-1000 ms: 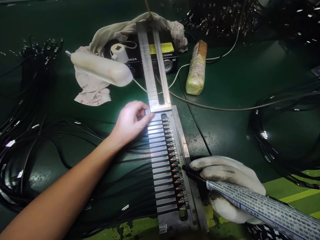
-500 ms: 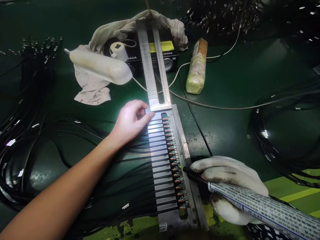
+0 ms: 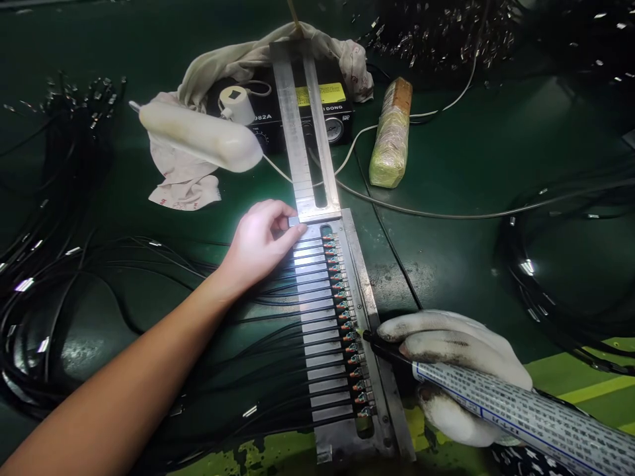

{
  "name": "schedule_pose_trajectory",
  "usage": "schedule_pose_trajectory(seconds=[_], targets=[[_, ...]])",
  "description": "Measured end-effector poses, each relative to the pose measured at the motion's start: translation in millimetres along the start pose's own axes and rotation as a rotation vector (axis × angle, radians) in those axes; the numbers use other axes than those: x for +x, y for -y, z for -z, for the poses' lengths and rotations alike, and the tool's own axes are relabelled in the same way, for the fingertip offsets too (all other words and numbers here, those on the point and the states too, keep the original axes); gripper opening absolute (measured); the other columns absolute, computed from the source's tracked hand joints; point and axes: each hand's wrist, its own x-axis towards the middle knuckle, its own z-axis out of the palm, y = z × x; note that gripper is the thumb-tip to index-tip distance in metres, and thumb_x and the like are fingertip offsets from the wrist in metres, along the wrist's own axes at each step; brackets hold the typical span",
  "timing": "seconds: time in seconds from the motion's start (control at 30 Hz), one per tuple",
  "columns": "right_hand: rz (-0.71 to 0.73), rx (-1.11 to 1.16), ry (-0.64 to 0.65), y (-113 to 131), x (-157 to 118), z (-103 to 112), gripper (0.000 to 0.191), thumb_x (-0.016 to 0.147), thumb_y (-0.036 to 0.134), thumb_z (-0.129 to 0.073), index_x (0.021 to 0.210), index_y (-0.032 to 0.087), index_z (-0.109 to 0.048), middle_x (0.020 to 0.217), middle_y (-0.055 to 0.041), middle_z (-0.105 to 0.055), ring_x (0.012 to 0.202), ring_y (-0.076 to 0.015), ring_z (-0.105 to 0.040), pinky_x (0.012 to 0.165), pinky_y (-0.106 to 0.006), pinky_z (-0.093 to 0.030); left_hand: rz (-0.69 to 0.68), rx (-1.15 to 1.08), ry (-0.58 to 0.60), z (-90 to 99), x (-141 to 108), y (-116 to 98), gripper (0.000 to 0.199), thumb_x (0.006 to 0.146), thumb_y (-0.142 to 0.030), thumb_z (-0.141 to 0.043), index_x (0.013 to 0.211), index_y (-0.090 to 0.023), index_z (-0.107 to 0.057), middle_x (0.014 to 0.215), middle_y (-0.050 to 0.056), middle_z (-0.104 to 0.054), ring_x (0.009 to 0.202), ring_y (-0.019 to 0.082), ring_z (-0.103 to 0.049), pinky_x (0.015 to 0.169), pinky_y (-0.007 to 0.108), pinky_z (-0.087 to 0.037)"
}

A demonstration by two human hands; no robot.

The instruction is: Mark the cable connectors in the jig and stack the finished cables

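Note:
A long metal fixture (image 3: 317,344) lies in front of me with a row of black cables laid across it. Their small connectors (image 3: 350,336) with orange and green wires line up along its slot. My left hand (image 3: 262,238), bare, pinches the fixture's far left corner between thumb and fingers. My right hand (image 3: 456,370), in a stained white glove, grips a printed dispensing tube (image 3: 496,400) with a black nozzle. The nozzle's thin tip is at a connector around the middle of the row; whether it touches is too small to tell.
Beyond the fixture, a slotted metal bar (image 3: 288,119) leans over a black control box (image 3: 268,122) draped with cloth. Left of it is a white oblong object (image 3: 198,135). A plastic-wrapped block (image 3: 390,139) lies right. Cable bundles (image 3: 30,297) flank both sides.
Almost nothing differs. The view has shifted very slightly; both hands and the tube keep the same place at the fixture.

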Motion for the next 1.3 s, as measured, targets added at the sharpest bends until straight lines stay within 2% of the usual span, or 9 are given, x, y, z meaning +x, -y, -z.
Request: schedule_pose_trajectory(seconds=[0.27,0.47,0.87,1.07,1.3], targets=[[-0.035,0.026,-0.020,-2.5,-2.5,-1.0,0.020,0.082,0.032,-0.066,0.096,0.018,-0.067,0.093,-0.0089,-0.075,0.085,-0.0246,-0.073,0.071,-0.035,-0.064,0.005,0.006,0.007,-0.1,0.1,0.0,0.024,0.083,-0.041,-0.063,0.092,-0.019,-0.064,0.077,0.001,-0.057,0.073,0.018,-0.055,0.062,0.028,-0.040],[-0.050,0.024,-0.030,-2.0,-2.8,-1.7,0.020,0.083,0.034,-0.066,0.095,0.018,-0.067,0.094,-0.0089,-0.075,0.085,-0.0238,-0.073,0.071,-0.033,-0.063,0.007,0.002,0.002,0.2,-0.1,-1.0,0.022,0.083,-0.040,-0.062,0.091,-0.019,-0.063,0.077,0.001,-0.057,0.073,0.018,-0.054,0.063,0.028,-0.040],[0.020,0.021,0.042,-5.1,-0.7,3.3,0.022,0.078,0.021,-0.066,0.099,0.014,-0.066,0.097,-0.0104,-0.074,0.089,-0.0227,-0.072,0.076,-0.032,-0.063,-0.007,0.006,0.018,1.5,0.1,-3.2,0.023,0.084,-0.040,-0.061,0.090,-0.018,-0.063,0.078,0.002,-0.057,0.075,0.019,-0.054,0.064,0.029,-0.040],[0.003,0.030,-0.017,-2.4,-4.3,1.2,0.019,0.079,0.026,-0.064,0.096,0.016,-0.066,0.094,-0.0090,-0.074,0.086,-0.0220,-0.073,0.072,-0.031,-0.062,-0.009,0.012,0.010,1.2,0.2,-2.3,0.022,0.084,-0.038,-0.062,0.091,-0.017,-0.064,0.076,0.001,-0.056,0.073,0.018,-0.054,0.064,0.028,-0.039],[-0.011,0.039,0.000,-2.0,-6.9,0.1,0.019,0.078,0.022,-0.063,0.096,0.017,-0.066,0.094,-0.0078,-0.074,0.087,-0.0216,-0.072,0.074,-0.032,-0.062,-0.013,-0.004,0.002,-0.1,-0.1,-1.5,0.022,0.084,-0.038,-0.063,0.091,-0.017,-0.063,0.077,0.000,-0.056,0.073,0.017,-0.053,0.067,0.028,-0.040]])
